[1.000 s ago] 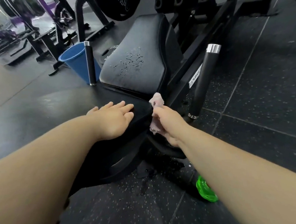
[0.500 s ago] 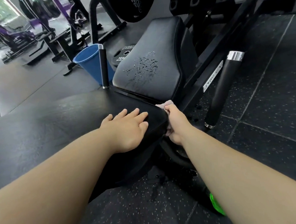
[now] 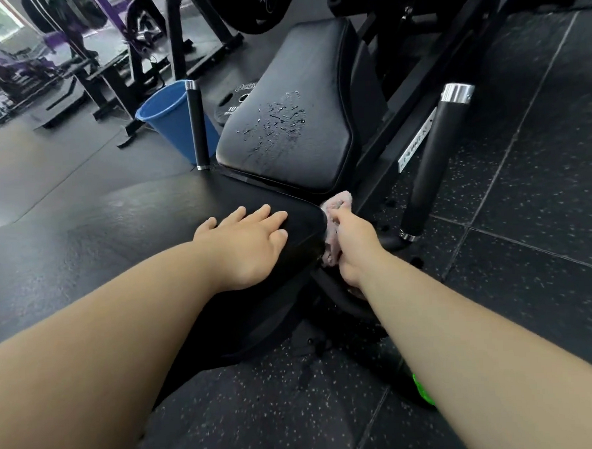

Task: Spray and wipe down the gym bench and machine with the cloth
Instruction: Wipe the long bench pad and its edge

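A black padded bench seat (image 3: 124, 240) fills the left and centre. My left hand (image 3: 251, 240) rests flat on its right corner, fingers straight. My right hand (image 3: 355, 241) grips a pale pink cloth (image 3: 338, 201) and holds it against the seat's right side edge. Behind stands the tilted black back pad (image 3: 301, 86), with spray droplets (image 3: 275, 122) on its lower part. A bright green object (image 3: 421, 392) lies on the floor, mostly hidden under my right forearm.
A black handle with a chrome cap (image 3: 432, 169) slants up to the right of the cloth. A second handle (image 3: 196, 123) stands left of the back pad, next to a blue bucket (image 3: 169, 121). A weight plate (image 3: 236, 100) lies behind. Speckled rubber floor tiles (image 3: 527, 212) spread right.
My right hand slid the cloth along the seat's right edge, down and then a little forward. My left hand stayed flat on the corner. The view moved closer.
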Tool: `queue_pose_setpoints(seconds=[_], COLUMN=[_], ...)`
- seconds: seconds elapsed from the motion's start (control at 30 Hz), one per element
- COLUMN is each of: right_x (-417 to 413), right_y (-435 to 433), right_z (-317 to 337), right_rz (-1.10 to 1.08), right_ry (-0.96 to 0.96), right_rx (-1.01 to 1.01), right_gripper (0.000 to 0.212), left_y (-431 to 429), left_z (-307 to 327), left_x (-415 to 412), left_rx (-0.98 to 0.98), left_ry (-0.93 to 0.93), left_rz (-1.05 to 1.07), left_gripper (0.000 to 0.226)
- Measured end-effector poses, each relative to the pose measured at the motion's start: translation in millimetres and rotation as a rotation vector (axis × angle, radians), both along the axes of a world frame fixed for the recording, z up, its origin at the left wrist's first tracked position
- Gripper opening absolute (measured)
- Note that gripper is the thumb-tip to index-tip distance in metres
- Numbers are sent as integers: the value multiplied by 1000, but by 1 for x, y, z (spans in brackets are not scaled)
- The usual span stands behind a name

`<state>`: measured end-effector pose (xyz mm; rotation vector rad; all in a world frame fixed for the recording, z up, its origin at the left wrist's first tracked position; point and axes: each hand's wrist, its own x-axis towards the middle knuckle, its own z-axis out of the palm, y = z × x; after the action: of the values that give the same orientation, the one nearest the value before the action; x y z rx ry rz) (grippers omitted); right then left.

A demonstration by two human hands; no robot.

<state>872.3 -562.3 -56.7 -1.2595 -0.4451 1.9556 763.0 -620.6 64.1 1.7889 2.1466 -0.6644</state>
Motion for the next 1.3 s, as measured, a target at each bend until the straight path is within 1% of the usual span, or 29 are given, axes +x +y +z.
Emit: queue_pose_setpoints(seconds=[0.07,0.13,0.2,0.23,0.3,0.37,0.4,0.47,0.5,0.57,0.63,0.7,0.73,0.8,0.83,0.87,0.9,0.97,1.0,1.07,1.1,1.17,1.23,1.3], right_x=[-8,-4,4,7,17,27,27,26,23,10,-6,-15,-14,-5,-1,-1,-2,-10,-14,-25,-28,-31,-28,-16], right_y=[5,-3,-21,-31,-53,-63,-59,-52,-49,-51,-69,-95,-108,-126,-124,-119,-112,-99,-93,-94,-101,-119,-134,-129], right_z=[-9,-4,4,4,1,-1,-6,-5,0,8,15,23,27,35,37,38,39,43,45,46,46,43,43,44], right_rz=[27,30,20,11,-10,-13,-25,-56,-64,-62,-52,-10,-26,-114,-178,-230,-244,-237,-241,-268,-276,-253,-198,-213], right_ry=[-9,22,61,78,87,52,-9,-121,-135,-88,-44,-51,-37,-37,-59,-86,-105,-110,-133,-207,-230,-214,-131,-93], right_rx=[22,40,59,81,193,283,297,268,247,224,218,271,315,364,353,320,264,143,115,100,106,172,253,316], right_gripper=[38,27,31,29,21,26,25,24,24,24,31,45,47,31,24,25,33,48,49,37,30,28,37,48], left_y=[1,1,1,1,2,2,2,3,3,-2,-11,-20,-25,-36,-41,-48,-54,-65,-68,-70,-70,-67,-65,-65], left_z=[0,0,-1,-1,-2,-2,-3,-4,-2,4,12,16,18,24,29,33,38,41,40,37,36,36,35,34], left_x=[0,0,-1,-2,-3,-4,-4,-3,-3,0,2,3,3,-3,-9,-15,-21,-27,-26,-23,-21,-21,-24,-26], left_rx=[-1,-8,0,8,25,42,58,114,161,279,363,336,294,186,139,99,65,16,12,37,48,39,23,18], left_ry=[5,6,-4,-11,-16,-35,-56,-123,-175,-291,-322,-262,-212,-85,-20,32,63,65,73,108,116,95,74,77], left_rz=[0,3,5,6,-2,4,9,14,32,88,72,-24,-77,-158,-180,-191,-190,-188,-207,-243,-242,-212,-193,-194], left_gripper=[50,50,50,50,50,49,49,46,43,35,34,37,39,43,45,48,51,55,55,54,53,53,54,54])
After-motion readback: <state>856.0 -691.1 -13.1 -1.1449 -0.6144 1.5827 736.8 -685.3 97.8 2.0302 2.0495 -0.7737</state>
